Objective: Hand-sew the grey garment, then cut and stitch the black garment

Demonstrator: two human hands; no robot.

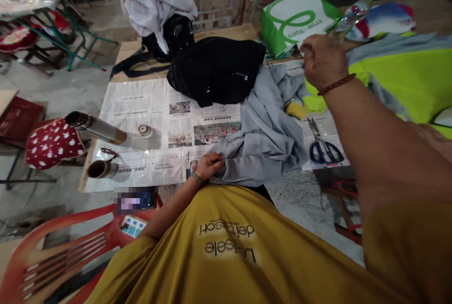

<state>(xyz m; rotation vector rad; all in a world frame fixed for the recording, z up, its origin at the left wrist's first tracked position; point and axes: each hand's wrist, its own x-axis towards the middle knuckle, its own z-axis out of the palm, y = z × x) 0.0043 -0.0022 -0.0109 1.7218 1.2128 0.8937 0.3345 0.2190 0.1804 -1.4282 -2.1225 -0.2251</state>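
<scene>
A grey cloth garment (273,125) lies crumpled along the table's front edge. My left hand (211,166) is closed on its near left edge, fingers pinched together. A thin pale line, perhaps a thread, runs over the cloth beside that hand. Raised above the table at the right, my right hand (323,59) has its fingers curled in a pinch; whatever they hold, if anything, is too small to make out. Scissors (321,141) with dark blue handles lie on newspaper (137,106), right of the garment. A black bag (217,68) rests behind the grey cloth.
A steel flask (97,127), its lid (144,130) and a cup (102,169) stand at left. Behind are a green-white bag (293,19) and a bottle (353,14). Another person's hand (436,139) shows near a neon-yellow garment (406,78). A red chair (63,243) sits left.
</scene>
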